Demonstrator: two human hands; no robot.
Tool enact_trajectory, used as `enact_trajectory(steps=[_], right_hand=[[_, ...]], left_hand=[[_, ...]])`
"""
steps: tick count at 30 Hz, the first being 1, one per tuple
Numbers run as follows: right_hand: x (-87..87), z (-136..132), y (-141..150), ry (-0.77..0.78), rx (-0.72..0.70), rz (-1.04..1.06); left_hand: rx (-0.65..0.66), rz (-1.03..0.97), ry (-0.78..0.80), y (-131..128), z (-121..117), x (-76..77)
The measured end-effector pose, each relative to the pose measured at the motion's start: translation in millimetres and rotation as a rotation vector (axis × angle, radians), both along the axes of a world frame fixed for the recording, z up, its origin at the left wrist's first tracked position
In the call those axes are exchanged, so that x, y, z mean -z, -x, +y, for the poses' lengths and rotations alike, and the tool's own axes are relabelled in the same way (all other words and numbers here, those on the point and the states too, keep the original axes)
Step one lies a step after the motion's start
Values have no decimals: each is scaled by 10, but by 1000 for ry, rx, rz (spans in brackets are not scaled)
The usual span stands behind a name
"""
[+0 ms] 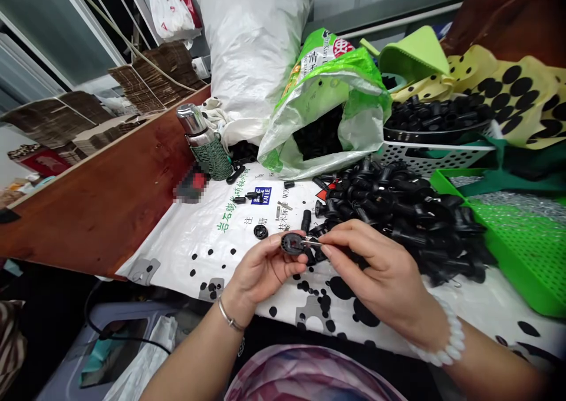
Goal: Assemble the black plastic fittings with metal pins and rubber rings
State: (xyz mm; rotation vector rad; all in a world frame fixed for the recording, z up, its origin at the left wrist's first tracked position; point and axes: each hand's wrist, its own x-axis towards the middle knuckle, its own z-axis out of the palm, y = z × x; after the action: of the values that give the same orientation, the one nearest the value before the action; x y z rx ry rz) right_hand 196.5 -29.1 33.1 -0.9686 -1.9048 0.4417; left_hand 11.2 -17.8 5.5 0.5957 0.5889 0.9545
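Note:
Between the thumb and fingers of my left hand (260, 269) is a round black plastic part (292, 244) with an opening in its face. My right hand (382, 277) pinches a thin silvery metal piece (312, 243), whose tip reaches the round part. Whether that tip sits inside the opening I cannot tell. Just beyond my hands stands a black cylindrical piece (306, 220), and a small round black disc (260, 231) lies on the white sheet to the left. A large heap of black plastic parts (411, 218) spreads behind and right of my right hand.
A green bag (327, 88) holding black pieces leans at the back. To its left stands a metal flask (203, 141) beside a wooden board (101, 194). At right, a green tray (522, 259) carries small metal pieces, near a white basket (437, 156) with a bowl of black parts.

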Motion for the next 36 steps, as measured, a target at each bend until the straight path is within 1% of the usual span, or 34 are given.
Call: enact_trajectory(steps=[3,8,12,15,19,22,25,27,30,32,36], right_hand=[[-5,-60,10,-49,2,-77],[-44,-134,-8,-202,52,-293],[-82,-178,-32,-330,36,-453],[-87,-194,-23,-355,22,-476],[-61,-198,47,-284,28,-460],[-22,-190,97,-288,-2,-490],[19,-171,100,-260,5,-439],[46,-156,82,-178,-5,-363],[82,-137,55,6,-69,-209],[99,-126,45,101,-93,-107],[116,-103,46,243,-67,-7]], left_hand=[[10,-12,-27,-48,-60,25],[33,84,-94,-58,-110,-7],[42,121,-50,-58,-131,-10],[41,119,-39,-54,-136,3],[12,158,-79,-65,-151,16],[30,207,-114,-85,-170,17],[14,189,-92,-100,-169,22],[-5,155,-58,-101,-153,34],[-30,117,-25,-93,-123,61],[-30,110,-17,-88,-109,77],[-17,111,-11,-84,-105,86]])
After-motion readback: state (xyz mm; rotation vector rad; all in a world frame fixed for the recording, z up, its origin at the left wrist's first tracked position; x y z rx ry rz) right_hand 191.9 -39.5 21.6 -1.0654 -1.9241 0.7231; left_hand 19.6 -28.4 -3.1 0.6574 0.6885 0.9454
